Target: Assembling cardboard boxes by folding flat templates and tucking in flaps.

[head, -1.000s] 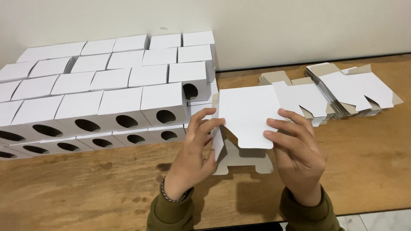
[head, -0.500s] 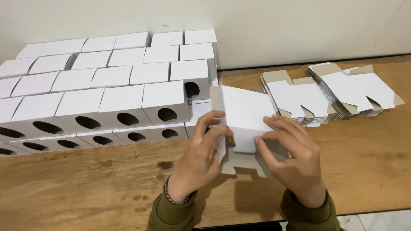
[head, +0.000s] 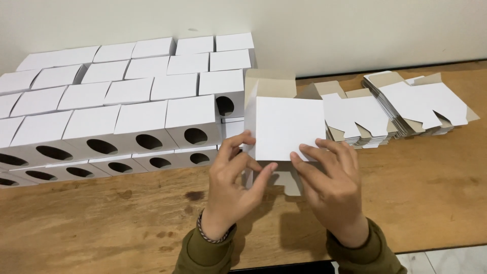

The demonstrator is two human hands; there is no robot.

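Carton blank, of smooth white card with a raw brown inner face, is held half-erected above the wooden table, its broad white panel facing the camera and its open brown top flap pointing away toward the wall. Behind it, stacked white boxes with oval cut-outs and flat blanks are ranged. The lower edge is pinched by the left hand and right hand, both closed on the card.
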